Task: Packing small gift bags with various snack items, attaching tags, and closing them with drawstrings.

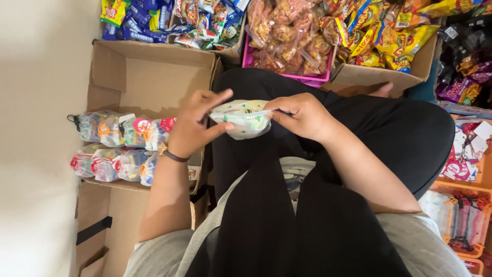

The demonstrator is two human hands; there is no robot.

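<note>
L hand (195,123) + R hand (302,115) raised over lap, fingers pinched, forearms converging.

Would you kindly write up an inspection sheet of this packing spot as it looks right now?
Surface: lap in black trousers; pale floor to the side.
Job's things: small printed pouch, held over the lap.
Clutter: filled tied goodie bags in two rows inside an open cardboard box.
Grippers: left hand and right hand both pinch the pouch's top edge.
Cables: nothing seen.
Surroundings: pink basket of bagged snacks, yellow snack packets in a carton, blue wrapped packets.
</note>
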